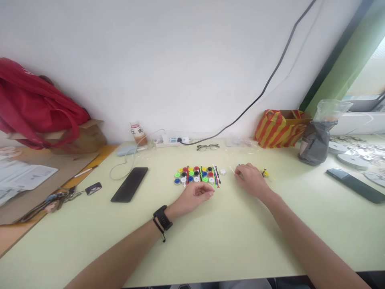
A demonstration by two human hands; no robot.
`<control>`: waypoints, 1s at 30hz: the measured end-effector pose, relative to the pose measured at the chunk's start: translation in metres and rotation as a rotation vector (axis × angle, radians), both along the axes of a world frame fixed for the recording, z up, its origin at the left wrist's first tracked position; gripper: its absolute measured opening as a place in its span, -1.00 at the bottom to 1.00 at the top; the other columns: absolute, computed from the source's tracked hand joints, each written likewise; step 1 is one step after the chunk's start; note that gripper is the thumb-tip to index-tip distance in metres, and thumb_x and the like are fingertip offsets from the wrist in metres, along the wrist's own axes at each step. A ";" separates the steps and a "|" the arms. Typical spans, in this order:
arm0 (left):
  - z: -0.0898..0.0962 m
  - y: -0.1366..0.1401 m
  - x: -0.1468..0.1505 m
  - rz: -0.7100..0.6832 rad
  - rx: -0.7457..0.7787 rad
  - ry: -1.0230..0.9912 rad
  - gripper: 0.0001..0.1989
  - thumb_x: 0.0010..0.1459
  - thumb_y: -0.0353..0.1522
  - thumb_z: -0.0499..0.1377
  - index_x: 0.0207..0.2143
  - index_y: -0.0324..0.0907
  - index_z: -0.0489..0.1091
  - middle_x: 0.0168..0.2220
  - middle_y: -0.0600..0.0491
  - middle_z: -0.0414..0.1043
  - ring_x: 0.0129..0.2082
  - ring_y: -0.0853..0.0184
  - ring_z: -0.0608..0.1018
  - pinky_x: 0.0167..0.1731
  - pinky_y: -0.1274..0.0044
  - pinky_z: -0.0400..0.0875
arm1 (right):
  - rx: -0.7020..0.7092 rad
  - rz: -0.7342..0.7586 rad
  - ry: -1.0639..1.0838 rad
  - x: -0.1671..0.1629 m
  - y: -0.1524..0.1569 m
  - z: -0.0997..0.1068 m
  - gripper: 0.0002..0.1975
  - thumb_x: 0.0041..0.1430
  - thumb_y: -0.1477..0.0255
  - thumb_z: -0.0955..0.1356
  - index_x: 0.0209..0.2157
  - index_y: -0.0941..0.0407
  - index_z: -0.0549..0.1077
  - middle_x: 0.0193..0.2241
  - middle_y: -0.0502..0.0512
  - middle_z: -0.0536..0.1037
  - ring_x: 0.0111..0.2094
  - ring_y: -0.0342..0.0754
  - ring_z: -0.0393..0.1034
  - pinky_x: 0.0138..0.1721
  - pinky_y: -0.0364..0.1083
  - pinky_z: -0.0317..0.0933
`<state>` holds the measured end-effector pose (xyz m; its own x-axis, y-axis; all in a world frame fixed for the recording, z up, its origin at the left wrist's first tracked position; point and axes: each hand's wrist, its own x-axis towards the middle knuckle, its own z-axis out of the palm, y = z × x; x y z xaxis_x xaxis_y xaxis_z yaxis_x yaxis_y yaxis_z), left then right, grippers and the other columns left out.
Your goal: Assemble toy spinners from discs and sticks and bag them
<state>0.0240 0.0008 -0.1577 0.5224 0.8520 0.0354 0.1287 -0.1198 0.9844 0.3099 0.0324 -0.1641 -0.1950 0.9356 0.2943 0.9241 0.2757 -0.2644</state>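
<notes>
On the left of the counter (228, 241) a dark phone (129, 184) lies flat, well apart from the small pieces. Next comes the left wrist with its black watch (163, 217), and beyond it the discs (177, 181), set out in rows of blue, white, green, yellow, red and black. They look like hard plastic, light enough to slide at a brush of the skin, so I'd take each by its rim, thumb against one side and a finger on the other, rather than press from the top.

The left hand (191, 198) rests just in front of them, its fingers loosely curled, the thumb near the index finger; whether the tips meet I cannot tell, and I see nothing held there. Thin coloured sticks (215, 176) lie among the discs and bunch at the right end of the rows. They seem stiff yet slender, likely to snap or bend if squeezed hard, and awkward to lift flat; a light pinch at the middle should serve best.

A lone white disc (222, 172) sits just right of that bunch. Then a white stick (232, 170) shows at the tips of the right hand (251, 178), whose fingers bend down towards the counter; from here I cannot tell whether they pinch it or only lie beside it. Past that hand, yellow pieces (265, 173) show, partly hidden, probably just as light and easily scattered by a knuckle.
</notes>
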 end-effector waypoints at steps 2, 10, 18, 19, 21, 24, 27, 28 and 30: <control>0.000 0.000 0.000 -0.005 -0.002 0.001 -0.72 0.20 -0.17 0.36 -0.23 -0.21 0.59 -0.24 -0.04 0.59 -0.24 0.30 0.56 -0.19 0.50 0.43 | 0.004 0.000 0.032 -0.003 -0.001 0.000 -0.90 0.24 0.51 0.26 -0.34 0.06 0.37 -0.33 0.11 0.58 -0.20 0.09 0.43 -0.22 -0.01 0.20; 0.002 -0.001 0.001 -0.010 0.015 -0.003 -0.72 0.20 -0.17 0.36 -0.23 -0.22 0.60 -0.25 -0.04 0.58 -0.25 0.30 0.55 -0.20 0.49 0.43 | 0.043 0.156 0.230 -0.018 -0.006 -0.005 -0.65 0.33 0.53 0.18 0.08 0.06 0.38 -0.13 0.16 0.56 -0.12 0.06 0.49 -0.11 -0.01 0.29; 0.001 -0.001 0.001 -0.013 0.021 -0.013 -0.71 0.19 -0.16 0.36 -0.24 -0.22 0.60 -0.27 -0.04 0.58 -0.25 0.30 0.55 -0.19 0.49 0.43 | -0.060 0.218 0.114 -0.023 -0.010 -0.006 -0.62 0.43 0.39 0.20 0.20 0.06 0.38 -0.14 0.17 0.52 -0.15 0.07 0.48 -0.14 0.00 0.31; 0.001 -0.001 0.001 -0.009 0.018 -0.015 -0.71 0.19 -0.16 0.37 -0.24 -0.22 0.60 -0.27 -0.04 0.58 -0.25 0.30 0.56 -0.19 0.49 0.43 | -0.064 0.217 0.119 -0.023 -0.010 -0.005 -0.64 0.42 0.41 0.20 0.16 0.07 0.41 -0.13 0.17 0.53 -0.15 0.07 0.48 -0.14 0.00 0.30; 0.001 -0.001 0.001 -0.002 0.007 -0.018 -0.70 0.18 -0.15 0.37 -0.24 -0.22 0.60 -0.26 -0.04 0.58 -0.25 0.29 0.56 -0.19 0.49 0.44 | -0.073 0.211 0.147 -0.022 -0.009 -0.004 -0.73 0.41 0.42 0.20 0.03 0.07 0.44 -0.13 0.16 0.55 -0.16 0.06 0.48 -0.14 -0.01 0.28; 0.001 -0.001 0.001 0.002 -0.009 -0.016 -0.70 0.17 -0.15 0.38 -0.24 -0.22 0.60 -0.25 -0.05 0.58 -0.24 0.29 0.57 -0.18 0.48 0.45 | -0.094 0.196 0.185 -0.023 -0.010 -0.003 -0.84 0.40 0.41 0.20 -0.16 0.06 0.41 -0.22 0.12 0.57 -0.23 0.04 0.47 -0.20 -0.02 0.26; 0.003 -0.001 0.001 0.014 -0.025 -0.024 -0.67 0.15 -0.14 0.39 -0.20 -0.21 0.59 -0.23 -0.05 0.58 -0.23 0.29 0.58 -0.16 0.46 0.47 | -0.072 0.195 0.221 -0.028 -0.014 -0.001 -0.86 0.42 0.39 0.19 -0.20 0.05 0.35 -0.25 0.13 0.56 -0.24 0.06 0.46 -0.20 -0.01 0.25; 0.003 -0.002 0.001 0.024 -0.038 -0.034 -0.65 0.14 -0.14 0.40 -0.16 -0.21 0.58 -0.23 -0.05 0.58 -0.24 0.29 0.58 -0.17 0.46 0.48 | -0.058 0.202 0.246 -0.032 -0.017 0.000 -0.86 0.43 0.37 0.18 -0.19 0.05 0.33 -0.24 0.13 0.56 -0.23 0.06 0.46 -0.19 0.00 0.26; 0.005 -0.002 0.001 0.051 -0.072 -0.063 -0.59 0.13 -0.12 0.40 -0.08 -0.20 0.54 -0.25 -0.03 0.57 -0.27 0.30 0.60 -0.21 0.47 0.49 | -0.039 0.235 0.323 -0.041 -0.023 0.003 -0.86 0.45 0.35 0.18 -0.18 0.04 0.31 -0.25 0.12 0.55 -0.24 0.05 0.46 -0.17 0.00 0.27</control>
